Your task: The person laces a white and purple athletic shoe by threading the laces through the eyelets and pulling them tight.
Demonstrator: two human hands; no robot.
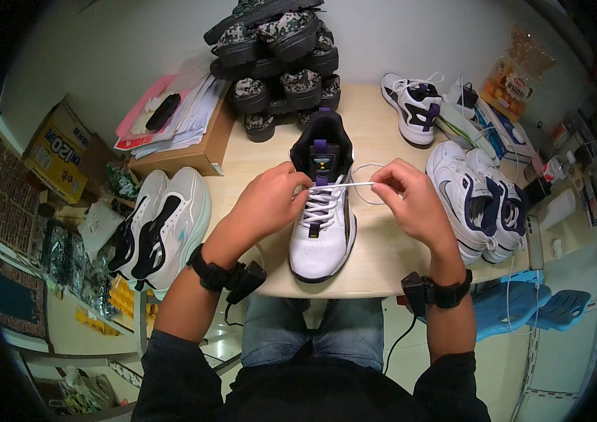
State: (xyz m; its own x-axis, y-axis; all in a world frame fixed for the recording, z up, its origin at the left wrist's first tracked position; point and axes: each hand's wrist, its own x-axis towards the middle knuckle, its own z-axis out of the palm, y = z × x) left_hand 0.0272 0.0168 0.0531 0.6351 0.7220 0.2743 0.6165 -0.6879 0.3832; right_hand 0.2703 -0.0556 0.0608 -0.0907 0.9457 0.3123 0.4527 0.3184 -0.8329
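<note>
At the far left of my view a pair of pale mint-and-white sneakers with black side stripes lies at the edge of the light wooden table, with a cardboard box topped with papers behind it. My left hand is curled, its fingertips pinched on the lacing at the tongue of the white leather sneaker with black and purple collar, which stands upright at the table's centre, toe toward me. Behind it rises a stack of camouflage canvas shoes. A white shoelace runs taut from the eyelets to my right hand, whose thumb and forefinger are pinched on it. Right of that hand lies a pair of white sneakers with navy trim.
</note>
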